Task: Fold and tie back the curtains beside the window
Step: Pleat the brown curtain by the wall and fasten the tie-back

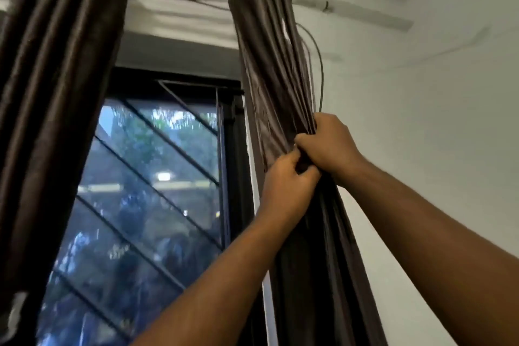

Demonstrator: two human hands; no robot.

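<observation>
Brown right curtain runs 12-to-6; right hand clenches pleats at 12 of left hand, which pinches same bunch.

Right curtain and left curtain: dark brown cloth, slight satin sheen. Window: glossy glass behind dark metal bars. Wall: matt white paint.
</observation>
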